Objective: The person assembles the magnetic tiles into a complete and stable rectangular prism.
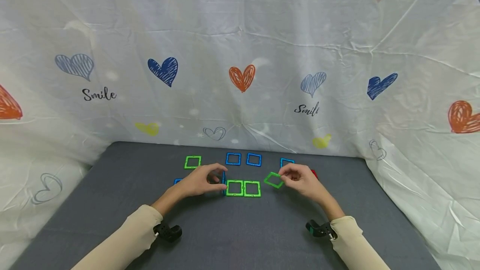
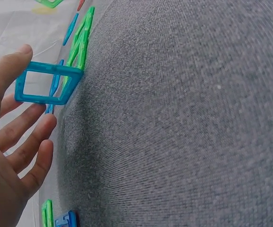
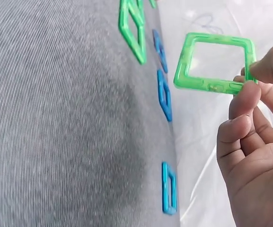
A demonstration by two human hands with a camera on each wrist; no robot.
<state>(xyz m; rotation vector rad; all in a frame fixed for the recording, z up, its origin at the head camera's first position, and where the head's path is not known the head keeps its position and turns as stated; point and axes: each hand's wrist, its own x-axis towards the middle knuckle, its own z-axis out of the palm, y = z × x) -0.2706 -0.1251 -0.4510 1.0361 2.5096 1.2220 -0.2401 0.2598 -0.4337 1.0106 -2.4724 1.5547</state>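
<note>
My left hand [image 1: 204, 179] pinches a blue square magnetic tile [image 2: 41, 99] between thumb and fingers. That tile stands upright at the left edge of two flat green square tiles [image 1: 243, 188] lying side by side. Thumb and fingertips of my right hand [image 1: 301, 180] pinch one corner of another green square tile [image 3: 214, 87], held tilted in the air. It hangs to the right of the flat green pair, apart from them. The left hand's other fingers are spread loosely below the blue tile in the left wrist view.
Behind the hands lie two blue tiles [image 1: 233, 164] and a green tile [image 1: 186, 162] farther left. Another blue tile [image 1: 287, 160] and a red piece [image 1: 314, 173] are partly hidden by the right hand. A blue piece [image 1: 178, 181] shows beside the left hand. A white curtain [image 1: 240, 107] borders the grey table [image 1: 240, 232].
</note>
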